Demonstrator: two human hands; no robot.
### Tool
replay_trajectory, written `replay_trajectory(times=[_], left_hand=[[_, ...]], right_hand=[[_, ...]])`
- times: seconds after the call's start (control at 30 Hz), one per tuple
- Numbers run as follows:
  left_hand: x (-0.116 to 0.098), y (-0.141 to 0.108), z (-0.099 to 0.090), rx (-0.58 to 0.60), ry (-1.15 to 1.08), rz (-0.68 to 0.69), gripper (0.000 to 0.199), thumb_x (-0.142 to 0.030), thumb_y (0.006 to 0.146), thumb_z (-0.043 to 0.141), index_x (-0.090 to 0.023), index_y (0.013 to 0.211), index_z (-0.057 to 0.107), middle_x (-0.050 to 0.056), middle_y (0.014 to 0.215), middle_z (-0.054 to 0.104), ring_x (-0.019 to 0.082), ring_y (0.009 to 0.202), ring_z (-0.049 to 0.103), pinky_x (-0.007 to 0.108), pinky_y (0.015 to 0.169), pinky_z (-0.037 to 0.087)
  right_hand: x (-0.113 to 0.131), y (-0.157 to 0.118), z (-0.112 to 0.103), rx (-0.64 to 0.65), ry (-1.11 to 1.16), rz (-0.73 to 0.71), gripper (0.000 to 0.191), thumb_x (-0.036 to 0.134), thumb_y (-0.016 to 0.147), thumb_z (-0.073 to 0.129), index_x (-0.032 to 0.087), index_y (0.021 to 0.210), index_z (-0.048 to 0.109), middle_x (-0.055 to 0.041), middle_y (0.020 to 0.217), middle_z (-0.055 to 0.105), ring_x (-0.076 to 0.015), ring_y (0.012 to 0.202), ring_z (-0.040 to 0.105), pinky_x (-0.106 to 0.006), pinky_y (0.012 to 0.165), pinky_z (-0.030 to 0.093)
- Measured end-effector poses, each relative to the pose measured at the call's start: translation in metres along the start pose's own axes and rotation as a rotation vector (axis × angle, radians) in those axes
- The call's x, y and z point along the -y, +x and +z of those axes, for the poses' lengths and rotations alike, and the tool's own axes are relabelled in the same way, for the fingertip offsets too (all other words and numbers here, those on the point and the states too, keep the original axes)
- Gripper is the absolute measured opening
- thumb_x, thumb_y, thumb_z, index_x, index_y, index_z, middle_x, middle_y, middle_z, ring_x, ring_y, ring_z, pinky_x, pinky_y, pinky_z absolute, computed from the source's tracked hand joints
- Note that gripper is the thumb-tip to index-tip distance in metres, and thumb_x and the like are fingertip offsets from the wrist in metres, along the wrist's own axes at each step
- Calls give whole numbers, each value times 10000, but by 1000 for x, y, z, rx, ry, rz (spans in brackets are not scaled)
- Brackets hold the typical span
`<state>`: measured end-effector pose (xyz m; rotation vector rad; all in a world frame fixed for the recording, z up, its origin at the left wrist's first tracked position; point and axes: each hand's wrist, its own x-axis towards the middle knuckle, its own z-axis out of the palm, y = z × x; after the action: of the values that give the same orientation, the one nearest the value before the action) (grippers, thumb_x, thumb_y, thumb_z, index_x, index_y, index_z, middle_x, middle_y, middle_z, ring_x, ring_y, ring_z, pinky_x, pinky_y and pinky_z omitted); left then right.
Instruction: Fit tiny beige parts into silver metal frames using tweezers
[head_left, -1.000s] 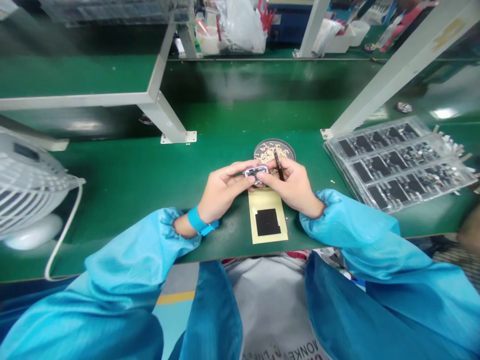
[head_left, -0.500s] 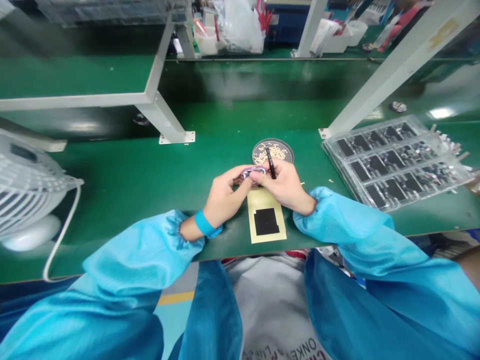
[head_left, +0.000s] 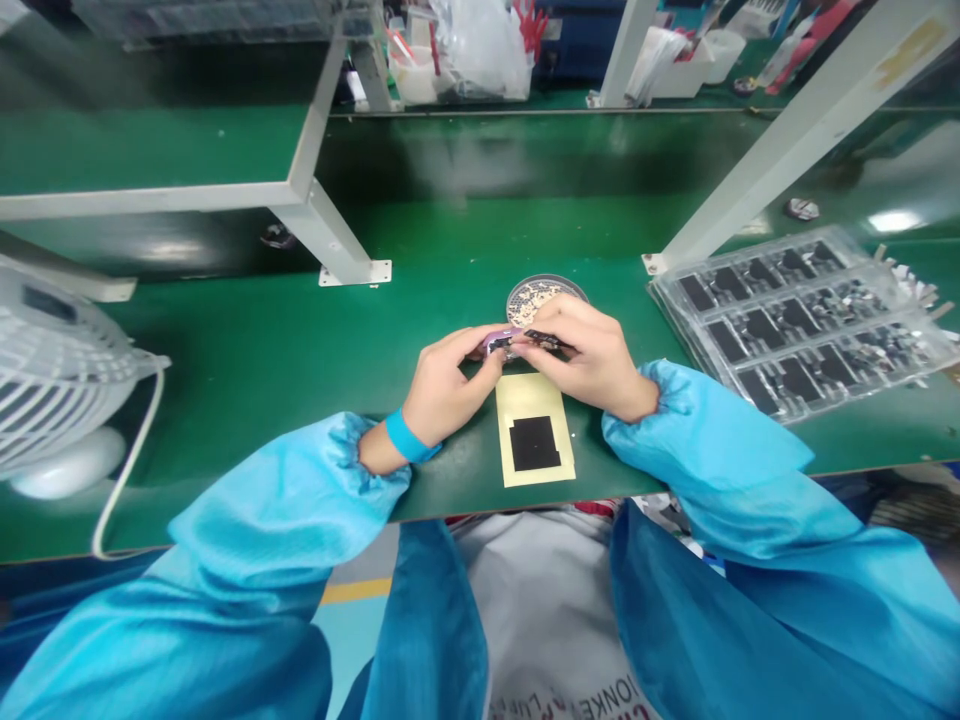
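My left hand [head_left: 448, 388] is closed around a small purple-rimmed casing [head_left: 498, 341], its thumb against the front edge. Dark parts show inside the casing, too small to name. From the other side my right hand [head_left: 600, 350] pinches slim black tweezers [head_left: 547, 339], which lie nearly level and point at the casing. Its fingertips meet the casing's right end, partly covering it. Just below both hands lies a pale yellow sheet [head_left: 517, 398] bearing a black square piece [head_left: 535, 443]. Behind the right hand, partly hidden, sits a round grey dish [head_left: 511, 296] of small beige bits.
Clear plastic trays [head_left: 675, 335] with dark flat parts are stacked on the right. A white fan [head_left: 67, 370] and its cord stand at the left. White shelf legs [head_left: 341, 240] rise from the green bench [head_left: 450, 240]. A small dark item [head_left: 277, 237] lies under the left shelf.
The tweezers have swung from upright to nearly level across the casing. My right hand has turned over and shifted slightly right, covering more of the dish. My left hand keeps its hold.
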<state>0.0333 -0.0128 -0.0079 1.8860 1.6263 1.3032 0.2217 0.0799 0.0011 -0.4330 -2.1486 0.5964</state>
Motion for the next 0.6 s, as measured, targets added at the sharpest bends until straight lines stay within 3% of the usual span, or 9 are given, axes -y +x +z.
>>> replay_trajectory(times=[0.3,0.47,0.6], left_hand=[[4,-1,1,40,18,-36,281,-229,935,617,-198,1183,746,39,1091,785,174,904,708,302,849,568],[5,-1,1,80,26,-66,277,-228,931,608,-211,1173,741,32,1124,781,188,948,715,321,880,557],[14,1,-1,61,6,-117,293,-256,943,600,-219,1218,696,25,1019,779,172,859,705,306,794,544]], right_hand=[[-1,-5,4,39,-34,-30,107,230,947,669,226,1043,717,-53,949,675,-184,881,650,-334,757,547],[-2,-1,2,91,31,-9,58,260,942,676,205,957,686,-52,926,673,-189,871,647,-336,769,540],[-13,7,-18,50,-102,172,135,331,945,670,202,921,703,-65,929,697,-215,868,653,-362,790,530]])
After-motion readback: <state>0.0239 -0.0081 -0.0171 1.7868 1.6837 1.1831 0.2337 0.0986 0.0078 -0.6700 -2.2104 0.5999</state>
